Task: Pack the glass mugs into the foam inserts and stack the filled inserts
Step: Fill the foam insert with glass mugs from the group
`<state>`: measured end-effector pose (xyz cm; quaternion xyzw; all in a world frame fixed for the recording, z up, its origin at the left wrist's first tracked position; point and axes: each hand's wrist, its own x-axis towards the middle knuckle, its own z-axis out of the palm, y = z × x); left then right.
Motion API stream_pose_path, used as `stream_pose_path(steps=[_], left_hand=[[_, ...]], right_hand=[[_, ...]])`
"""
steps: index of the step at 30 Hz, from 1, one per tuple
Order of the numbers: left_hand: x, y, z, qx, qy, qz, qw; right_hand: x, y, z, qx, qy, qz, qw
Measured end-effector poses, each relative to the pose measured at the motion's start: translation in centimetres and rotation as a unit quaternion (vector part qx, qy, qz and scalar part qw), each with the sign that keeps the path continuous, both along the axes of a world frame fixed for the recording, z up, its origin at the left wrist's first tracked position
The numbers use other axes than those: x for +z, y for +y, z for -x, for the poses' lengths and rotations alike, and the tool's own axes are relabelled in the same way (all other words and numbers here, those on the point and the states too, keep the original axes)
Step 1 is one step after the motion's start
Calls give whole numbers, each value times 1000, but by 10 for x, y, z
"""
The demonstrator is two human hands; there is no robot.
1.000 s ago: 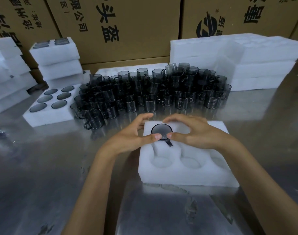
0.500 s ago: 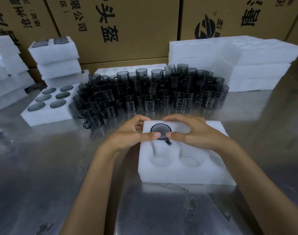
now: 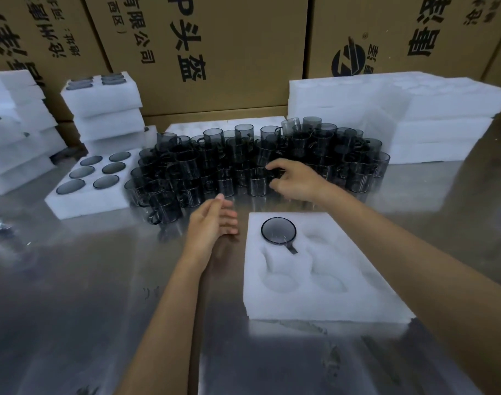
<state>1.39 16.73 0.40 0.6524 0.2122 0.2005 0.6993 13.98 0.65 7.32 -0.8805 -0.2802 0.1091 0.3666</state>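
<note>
- While one mug (image 3: 278,231) sits in the foam insert (image 3: 314,303)'s far-left pocket, right hand (image 3: 293,181) curls its fingers round a front-row mug amid the cluster (image 3: 257,158), just beyond.
- Left hand (image 3: 212,223) hovers relaxed, holding nothing, above the tabletop (image 3: 72,295).

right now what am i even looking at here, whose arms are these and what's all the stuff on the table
No machine here: a person's bare arms, filmed by a camera worn on their head, looking forward and down. On the metal table lies a white foam insert with one glass mug seated in a pocket; the other visible pockets look empty. Behind it stands a crowd of loose mugs. The right hand reaches into them, fingers curled around one. The left hand hovers open, holding nothing. At left a filled insert lies flat, with stacked foam around and cardboard boxes behind.
</note>
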Motion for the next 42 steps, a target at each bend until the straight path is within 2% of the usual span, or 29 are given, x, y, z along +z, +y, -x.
stream_pose_path(steps=[3, 6, 14, 19, 21, 25, 28, 32, 37, 42], left_hand=[[-1, 0, -4, -2, 0, -16, 1000], [-2, -3, -5, 5, -2, -25, 1000], [0, -17, -4, 26, 6, -87, 996], [10, -31, 5, 56, -44, -94, 993], [19, -36, 9, 35, -77, -111, 990], [37, -46, 17, -19, -140, -198, 970], [44, -59, 22, -70, -167, -214, 960], [49, -75, 26, -103, -169, -284, 938], [49, -84, 27, -75, -150, -353, 920], [53, -90, 28, -43, -167, -352, 920]], right_hand=[[-6, 29, -8, 11, 17, 70, 997], [-16, 43, -11, -8, -21, 114, 993], [-23, 32, -2, -29, -31, 69, 997], [-12, 11, 17, -16, -88, -33, 995], [-3, -2, 27, 2, -121, -88, 989], [11, -29, 53, 46, -131, -183, 973], [11, -48, 70, 68, -121, -207, 968], [3, -66, 82, 73, -105, -252, 959], [-14, -77, 86, 58, -50, -328, 942], [-15, -84, 81, 37, -30, -383, 922]])
